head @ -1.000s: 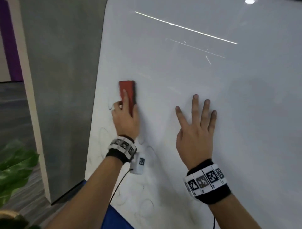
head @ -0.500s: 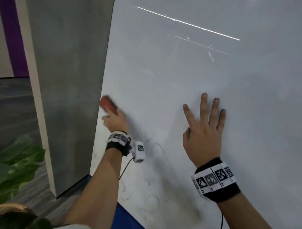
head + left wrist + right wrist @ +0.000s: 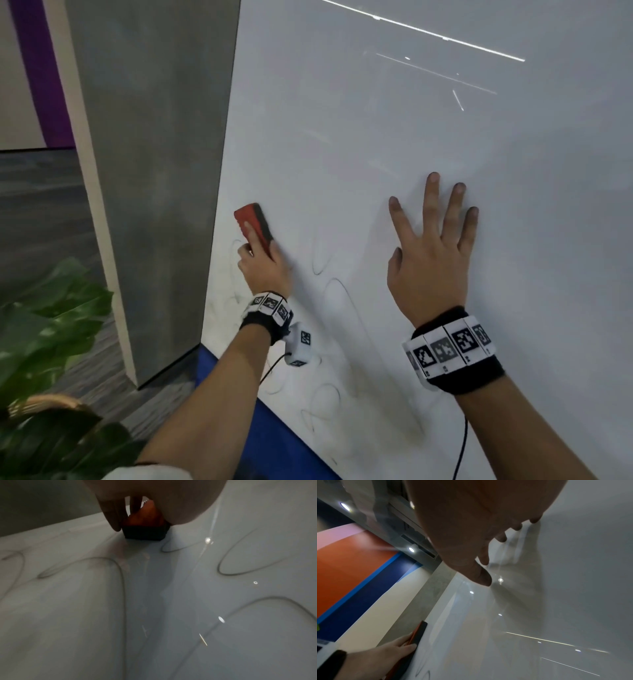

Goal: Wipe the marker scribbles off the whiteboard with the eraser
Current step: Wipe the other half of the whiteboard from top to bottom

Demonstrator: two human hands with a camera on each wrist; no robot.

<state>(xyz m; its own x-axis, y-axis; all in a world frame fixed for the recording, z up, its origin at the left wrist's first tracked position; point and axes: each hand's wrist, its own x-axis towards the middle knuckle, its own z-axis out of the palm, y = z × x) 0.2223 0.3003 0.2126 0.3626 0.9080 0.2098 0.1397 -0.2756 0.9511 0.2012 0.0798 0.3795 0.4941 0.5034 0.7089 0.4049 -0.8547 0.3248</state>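
My left hand (image 3: 262, 263) grips the red eraser (image 3: 253, 226) with its black felt pressed against the whiteboard (image 3: 376, 144), near the board's left edge. In the left wrist view the eraser (image 3: 145, 524) sits between my thumb and fingers, felt side on the board. Thin grey scribble loops (image 3: 322, 257) run below and to the right of the eraser, down to the board's lower edge; more loops (image 3: 240, 563) show close up. My right hand (image 3: 431, 246) lies flat on the board with fingers spread, holding nothing. The right wrist view shows its fingertips (image 3: 482, 578) touching the surface.
A grey concrete-look wall panel (image 3: 154, 154) stands just left of the board. A leafy green plant (image 3: 44, 342) sits at the lower left. A blue strip (image 3: 274, 438) runs under the board's lower edge. Ceiling lights reflect in the glossy surface.
The left hand swept the eraser from mid-board down-left to the board's edge, then slightly back onto the board. The right hand stayed flat in place.
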